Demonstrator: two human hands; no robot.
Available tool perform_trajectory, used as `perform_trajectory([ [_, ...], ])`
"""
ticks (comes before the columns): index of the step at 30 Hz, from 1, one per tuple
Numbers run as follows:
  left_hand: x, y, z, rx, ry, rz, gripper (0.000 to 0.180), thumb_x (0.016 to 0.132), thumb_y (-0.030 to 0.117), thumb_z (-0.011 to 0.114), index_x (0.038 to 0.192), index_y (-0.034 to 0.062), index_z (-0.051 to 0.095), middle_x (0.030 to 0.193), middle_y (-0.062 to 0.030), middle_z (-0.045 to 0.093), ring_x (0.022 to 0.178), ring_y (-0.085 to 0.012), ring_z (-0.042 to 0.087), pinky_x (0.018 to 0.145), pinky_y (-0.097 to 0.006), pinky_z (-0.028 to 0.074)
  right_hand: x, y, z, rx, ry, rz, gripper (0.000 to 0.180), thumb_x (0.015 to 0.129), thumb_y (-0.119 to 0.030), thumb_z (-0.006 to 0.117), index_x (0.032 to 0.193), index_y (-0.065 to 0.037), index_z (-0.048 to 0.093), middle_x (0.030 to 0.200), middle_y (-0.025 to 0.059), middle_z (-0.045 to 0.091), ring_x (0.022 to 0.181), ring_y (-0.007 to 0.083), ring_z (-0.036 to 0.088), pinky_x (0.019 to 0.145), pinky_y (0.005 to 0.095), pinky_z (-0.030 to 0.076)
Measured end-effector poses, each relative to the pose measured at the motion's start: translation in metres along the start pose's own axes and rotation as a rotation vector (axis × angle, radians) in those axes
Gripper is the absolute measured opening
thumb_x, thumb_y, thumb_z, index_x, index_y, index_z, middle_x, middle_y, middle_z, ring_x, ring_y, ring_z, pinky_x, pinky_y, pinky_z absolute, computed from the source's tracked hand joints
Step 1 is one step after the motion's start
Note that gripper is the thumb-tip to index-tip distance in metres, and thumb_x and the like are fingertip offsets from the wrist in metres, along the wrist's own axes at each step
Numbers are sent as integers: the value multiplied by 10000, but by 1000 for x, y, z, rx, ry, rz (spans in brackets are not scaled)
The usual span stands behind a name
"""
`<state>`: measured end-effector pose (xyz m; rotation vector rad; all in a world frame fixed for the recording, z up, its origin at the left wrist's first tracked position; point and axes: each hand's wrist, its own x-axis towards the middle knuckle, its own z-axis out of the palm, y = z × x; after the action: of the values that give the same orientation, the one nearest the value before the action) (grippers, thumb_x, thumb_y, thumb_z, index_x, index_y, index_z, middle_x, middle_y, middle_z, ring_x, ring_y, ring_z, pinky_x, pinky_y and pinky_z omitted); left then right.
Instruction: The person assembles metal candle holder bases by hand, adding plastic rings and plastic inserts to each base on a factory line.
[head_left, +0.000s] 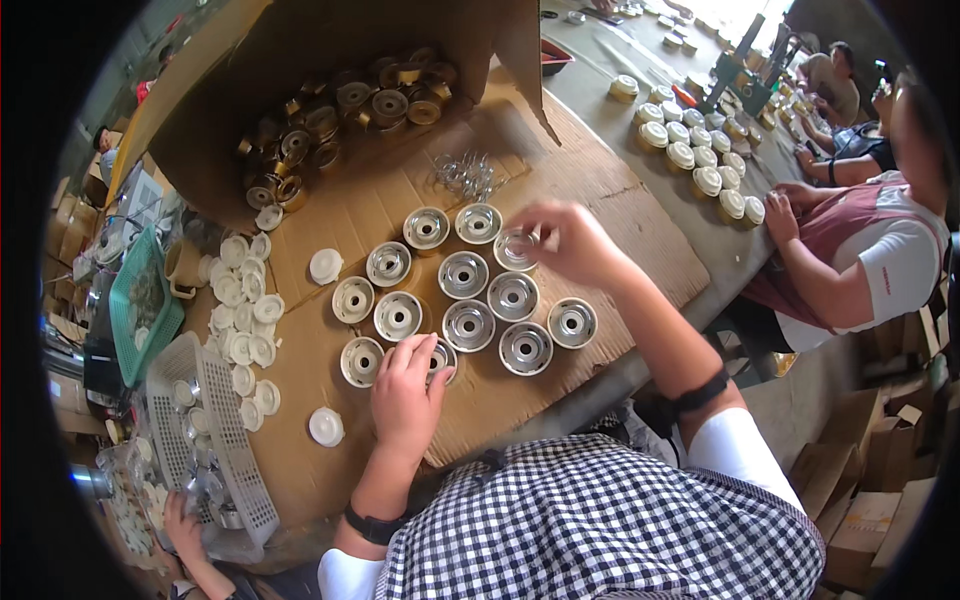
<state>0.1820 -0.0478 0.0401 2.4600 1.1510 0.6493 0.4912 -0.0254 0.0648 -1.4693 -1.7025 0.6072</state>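
A: Right hand pinched around the rim of a shallow round silver metal cup, fingertips closed on its far edge, cup sitting at the upper right of the cluster

B: And the left hand?

A: Laid over another silver metal cup at the bottom of the cluster, fingers curled down on it; palm covering most of that cup, so hard to tell whether truly clasped or just pressed flat

B: Rest of the cluster?

A: About a dozen more round silver cups with white centres, set close together in loose rows on a flattened brown cardboard sheet, between the two hands

B: Around that?

A: Small white round plastic caps scattered to the left of the cups, one lone cap near the left wrist. Heap of thin wire rings just above the cluster, too tangled to count. Open cardboard box behind, holding brass-coloured round parts, deeper ones lost in shadow

B: Left edge?

A: White plastic basket and green plastic basket, contents blurred and bent by the lens. Another person's hand at the bottom left, cut off by the dark rim

B: Right side?

A: Seated person in a maroon apron, hands near rows of cream-coloured round lids on a grey table
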Motion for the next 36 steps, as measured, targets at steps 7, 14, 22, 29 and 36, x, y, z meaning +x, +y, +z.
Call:
perform_trajectory([
  [7,-2,5,-10,17,41,12,579,850,249,784,1358,45,596,1294,-124,612,1144,-340,581,988,-438,472,93,120,34,-348,298,112,304,795,-42,743,1096,-81,757,980,118,732,877,238,707,820,351,560],
  [14,14,-5,-33,-49,137,45,504,866,197,773,1317,31,624,1247,-148,640,1120,-354,608,970,-440,490,99,92,5,476,454,395,165,943,-53,683,1055,47,750,820,83,740,661,114,664,612,248,546],
  [22,57,18,-26,-749,323,-32,618,884,28,756,1441,-25,494,1275,-159,648,1124,-203,646,944,-326,529,41,-42,23,559,-169,166,166,986,-77,647,1082,21,741,850,18,730,732,59,643,650,226,537],
  [29,19,12,-27,-732,145,-163,492,926,-31,699,1381,-69,519,1041,-127,730,923,-174,725,834,-291,574,6,-73,48,85,-68,-305,156,881,-66,694,1023,-3,691,831,35,663,776,150,655,650,295,546],
  [36,-31,2,-71,-1880,-481,-530,373,1038,287,607,1202,-47,603,746,-90,619,648,-211,637,675,-323,583,1,-61,64,-388,-3,-802,348,745,-145,700,1084,-69,682,896,58,630,875,239,638,737,387,554],
])
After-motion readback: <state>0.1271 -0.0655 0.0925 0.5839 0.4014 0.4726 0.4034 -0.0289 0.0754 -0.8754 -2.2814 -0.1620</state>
